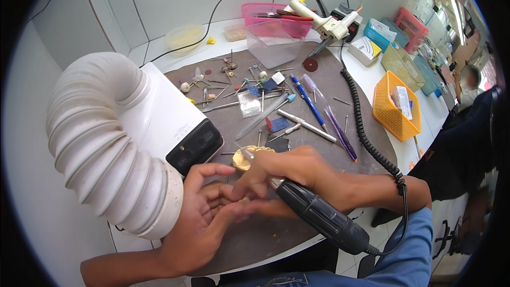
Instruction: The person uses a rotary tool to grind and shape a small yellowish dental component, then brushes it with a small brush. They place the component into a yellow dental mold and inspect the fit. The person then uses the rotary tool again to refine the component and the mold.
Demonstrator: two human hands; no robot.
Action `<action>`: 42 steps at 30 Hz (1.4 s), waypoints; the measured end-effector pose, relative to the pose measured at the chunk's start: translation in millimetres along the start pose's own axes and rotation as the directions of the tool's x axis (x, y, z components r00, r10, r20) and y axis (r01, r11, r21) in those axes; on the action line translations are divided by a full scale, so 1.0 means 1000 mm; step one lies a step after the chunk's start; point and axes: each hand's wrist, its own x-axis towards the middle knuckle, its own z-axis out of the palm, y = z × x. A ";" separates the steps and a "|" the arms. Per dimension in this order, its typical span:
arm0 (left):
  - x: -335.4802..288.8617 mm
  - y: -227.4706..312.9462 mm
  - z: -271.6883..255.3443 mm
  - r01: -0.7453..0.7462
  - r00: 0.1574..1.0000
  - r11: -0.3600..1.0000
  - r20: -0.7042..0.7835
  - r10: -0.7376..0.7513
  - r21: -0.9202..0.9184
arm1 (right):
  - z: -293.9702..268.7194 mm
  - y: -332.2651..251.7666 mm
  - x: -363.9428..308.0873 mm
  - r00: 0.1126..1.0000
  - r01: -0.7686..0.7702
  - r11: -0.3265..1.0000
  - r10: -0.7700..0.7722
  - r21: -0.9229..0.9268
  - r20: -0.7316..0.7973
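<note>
My right hand (pixel 305 172) is wrapped round a black rotary handpiece (pixel 321 215); its metal nose lies between the fingers. A coiled black cord (pixel 364 127) passes over my right forearm, and a cable leaves the handpiece's rear end. My left hand (pixel 204 215) is palm up, its thumb and fingertips pinching a small pale piece (pixel 243 200) against my right fingertips. Blur and fingers hide that piece's shape and the handpiece's tip. Just beyond the hands sits a yellow dental cast (pixel 241 160), partly covered by my right hand.
A ribbed white hose (pixel 90 143) curves down beside my left hand, next to a white box-shaped unit (pixel 154 111). Burs, polishing tips and pens, including a blue pen (pixel 308 103), lie scattered beyond. A pink bin (pixel 276 18) and yellow basket (pixel 390 114) stand farther back; someone stands right.
</note>
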 end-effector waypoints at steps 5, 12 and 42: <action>0.020 0.003 0.005 -0.032 0.998 0.999 0.052 0.032 0.016 | -0.020 0.006 -0.007 0.998 0.059 0.978 -0.065 -0.200 -0.025; 0.016 0.010 -0.017 -0.464 0.873 0.407 0.327 0.363 0.787 | -0.030 0.016 -0.008 0.887 -0.086 0.996 0.089 0.027 -0.453; 0.040 -0.011 -0.012 -0.430 0.893 0.617 0.211 0.398 0.659 | -0.011 0.036 -0.007 0.972 0.106 0.925 -0.173 -0.365 -0.156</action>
